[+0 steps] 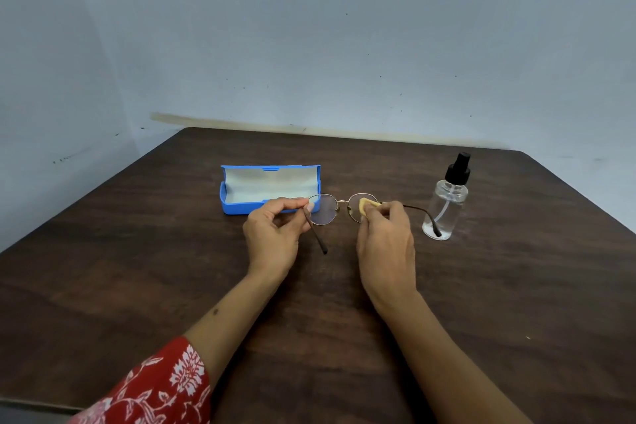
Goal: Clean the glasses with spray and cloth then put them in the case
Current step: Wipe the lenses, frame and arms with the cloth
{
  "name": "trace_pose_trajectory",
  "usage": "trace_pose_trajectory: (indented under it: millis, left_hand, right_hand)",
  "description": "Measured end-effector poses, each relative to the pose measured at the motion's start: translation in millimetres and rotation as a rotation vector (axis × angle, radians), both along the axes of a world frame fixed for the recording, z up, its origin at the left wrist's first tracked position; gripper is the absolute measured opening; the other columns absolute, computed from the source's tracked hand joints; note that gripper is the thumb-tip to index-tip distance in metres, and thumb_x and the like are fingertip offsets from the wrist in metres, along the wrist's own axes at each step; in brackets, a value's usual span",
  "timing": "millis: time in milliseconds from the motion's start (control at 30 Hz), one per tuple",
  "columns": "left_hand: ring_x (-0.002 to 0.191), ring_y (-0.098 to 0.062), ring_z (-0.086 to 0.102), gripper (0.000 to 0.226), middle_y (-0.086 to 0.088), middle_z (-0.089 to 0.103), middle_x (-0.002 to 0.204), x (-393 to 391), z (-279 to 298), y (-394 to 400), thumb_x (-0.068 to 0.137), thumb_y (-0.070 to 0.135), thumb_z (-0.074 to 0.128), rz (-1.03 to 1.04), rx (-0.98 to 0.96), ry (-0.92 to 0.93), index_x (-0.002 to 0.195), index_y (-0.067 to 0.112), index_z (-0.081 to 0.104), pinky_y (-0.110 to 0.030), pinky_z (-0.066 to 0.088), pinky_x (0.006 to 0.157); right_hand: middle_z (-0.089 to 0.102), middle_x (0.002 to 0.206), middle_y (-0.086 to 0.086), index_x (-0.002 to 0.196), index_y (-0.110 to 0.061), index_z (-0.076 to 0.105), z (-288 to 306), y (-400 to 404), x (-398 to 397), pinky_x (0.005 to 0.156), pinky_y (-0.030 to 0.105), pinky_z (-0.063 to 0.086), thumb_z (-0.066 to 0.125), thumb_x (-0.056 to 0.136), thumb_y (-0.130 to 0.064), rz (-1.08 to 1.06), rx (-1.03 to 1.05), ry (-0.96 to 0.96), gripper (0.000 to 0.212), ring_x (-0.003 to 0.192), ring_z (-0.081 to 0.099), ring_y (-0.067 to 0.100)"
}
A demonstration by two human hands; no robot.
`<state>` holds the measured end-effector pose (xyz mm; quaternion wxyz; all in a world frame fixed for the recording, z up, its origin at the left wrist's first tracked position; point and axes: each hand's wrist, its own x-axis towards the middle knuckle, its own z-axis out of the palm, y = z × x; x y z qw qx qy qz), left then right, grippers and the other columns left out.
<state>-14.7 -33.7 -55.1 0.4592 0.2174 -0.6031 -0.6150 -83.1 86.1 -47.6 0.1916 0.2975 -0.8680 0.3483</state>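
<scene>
Round thin-rimmed glasses (325,210) with both temples unfolded are held above the dark wooden table (137,268). My left hand (275,234) pinches the frame at its left hinge. My right hand (387,241) pinches a small yellow cloth (366,206) against the right lens. A blue glasses case (237,205) lies open behind my left hand, its pale lining showing. A clear spray bottle (447,203) with a black nozzle stands upright to the right, just behind the right temple tip.
The table's far edge meets a pale wall (309,45). A red floral sleeve (155,385) covers my left forearm near the front edge.
</scene>
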Motion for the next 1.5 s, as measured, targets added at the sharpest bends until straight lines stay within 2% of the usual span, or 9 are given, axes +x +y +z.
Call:
trace_pose_trajectory:
  millis: [167,367,567,767,900,1033,1233,1333,1500]
  left_hand:
    - [0.081,-0.016,0.069,0.011,-0.003,0.07,0.087,1.1,0.3,0.3,0.078,0.001,0.071,-0.01,-0.012,0.007,0.084,0.011,0.071,-0.023,0.058,0.067]
    - [0.078,-0.012,0.068,0.011,-0.001,0.07,0.085,0.8,2.6,2.6,0.078,0.0,0.071,-0.011,-0.018,0.015,0.088,0.006,0.071,-0.022,0.058,0.066]
    - [0.076,-0.009,0.069,0.01,0.0,0.07,0.085,0.2,3.0,2.7,0.077,0.001,0.072,-0.004,-0.051,0.017,0.085,0.008,0.071,-0.022,0.058,0.065]
    - [0.079,-0.011,0.07,0.01,0.001,0.071,0.084,-2.7,0.4,1.7,0.077,0.003,0.073,-0.025,-0.046,0.002,0.085,0.009,0.072,-0.024,0.059,0.067]
    - [0.077,-0.01,0.07,0.009,0.005,0.072,0.08,-5.3,0.2,0.4,0.077,0.002,0.073,-0.037,-0.004,0.017,0.08,0.011,0.072,-0.022,0.058,0.065]
    - [0.071,-0.008,0.069,0.008,0.0,0.071,0.082,-6.2,0.5,-2.0,0.079,0.001,0.071,-0.016,0.027,0.004,0.082,0.008,0.071,-0.023,0.059,0.067]
    - [0.067,-0.001,0.068,0.008,0.003,0.069,0.081,-5.6,2.5,-1.6,0.079,-0.002,0.071,0.002,0.039,-0.009,0.083,0.005,0.071,-0.018,0.057,0.062]
    - [0.068,-0.005,0.068,0.009,0.001,0.07,0.083,-5.4,2.2,-2.8,0.079,-0.001,0.071,0.017,0.046,-0.024,0.084,0.006,0.071,-0.02,0.058,0.064]
    - [0.075,-0.01,0.068,0.008,-0.001,0.07,0.085,-6.1,1.9,-2.5,0.079,-0.001,0.07,-0.002,0.053,-0.023,0.085,0.002,0.071,-0.021,0.058,0.064]
  right_hand:
    - [0.052,0.108,0.011,0.121,-0.004,0.059,1.6,-1.3,3.9,0.075,0.036,0.051,0.047,0.095,-0.01,0.103,-0.007,0.039,0.029,0.096,0.056,0.025]
    - [0.044,0.116,0.01,0.123,-0.005,0.051,5.0,-0.7,1.8,0.062,0.03,0.035,0.046,0.092,-0.002,-0.061,0.207,0.041,0.032,0.099,0.049,0.026]
    - [0.047,0.116,0.011,0.125,-0.005,0.054,6.8,-2.6,3.1,0.069,0.037,0.047,0.044,0.093,-0.006,0.062,0.195,0.087,0.033,0.101,0.051,0.027]
    - [0.045,0.112,0.01,0.117,-0.003,0.054,8.1,1.6,-1.4,0.061,0.031,0.036,0.044,0.093,-0.004,-0.032,0.239,0.06,0.026,0.094,0.051,0.026]
    - [0.047,0.114,0.012,0.12,-0.002,0.055,10.6,1.9,-1.0,0.067,0.037,0.045,0.043,0.095,-0.006,0.074,0.218,0.108,0.028,0.094,0.053,0.028]
    - [0.047,0.11,0.011,0.109,-0.002,0.057,7.9,2.8,-2.0,0.065,0.035,0.04,0.042,0.094,-0.006,0.016,0.247,0.071,0.021,0.092,0.053,0.03]
    - [0.047,0.111,0.011,0.116,-0.004,0.053,8.0,2.6,-4.0,0.066,0.034,0.041,0.041,0.095,-0.006,0.021,0.29,0.052,0.024,0.092,0.054,0.03]
    - [0.049,0.111,0.011,0.113,-0.005,0.055,5.9,-0.5,-0.3,0.071,0.035,0.045,0.041,0.095,-0.012,0.077,0.303,0.072,0.023,0.092,0.056,0.028]
    - [0.048,0.109,0.01,0.114,-0.004,0.054,4.8,3.2,-5.4,0.07,0.036,0.046,0.041,0.096,-0.011,-0.025,0.277,0.046,0.023,0.092,0.055,0.028]
